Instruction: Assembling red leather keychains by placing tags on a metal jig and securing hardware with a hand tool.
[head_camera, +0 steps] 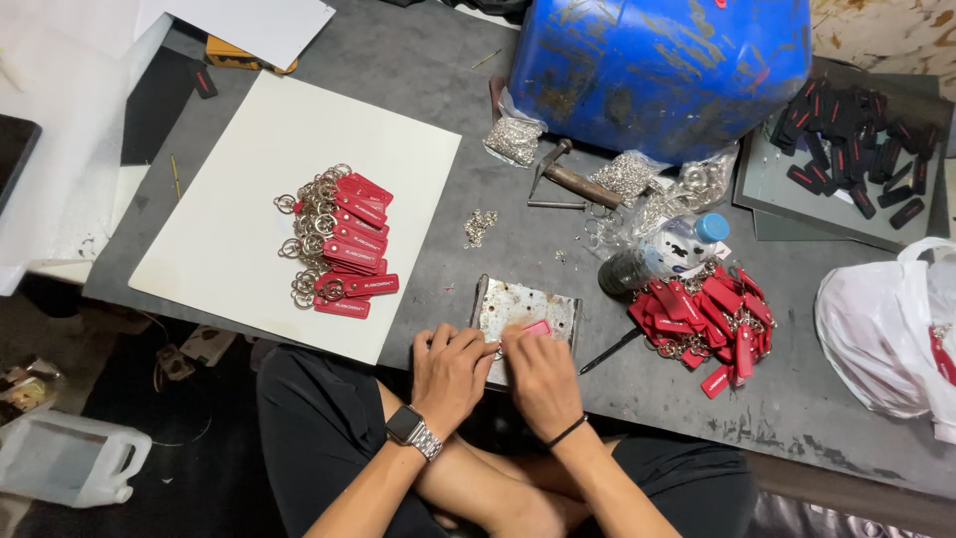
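Ok so both my hands are down on the little rusty metal plate [518, 304] at the table edge. Right hand [543, 379] is pinching a red key tag [538, 328] flat on it, left hand [450, 377] curled tight beside, fingers touching the plate. Finished red tags [349, 249] sit stacked on the white board [249, 179].

We saw a low grey worktop [418, 130] under even light, a blue drum [662, 70] at its far edge, a dark floor [159, 399] below and a translucent plastic jug [65, 458] bottom-left.
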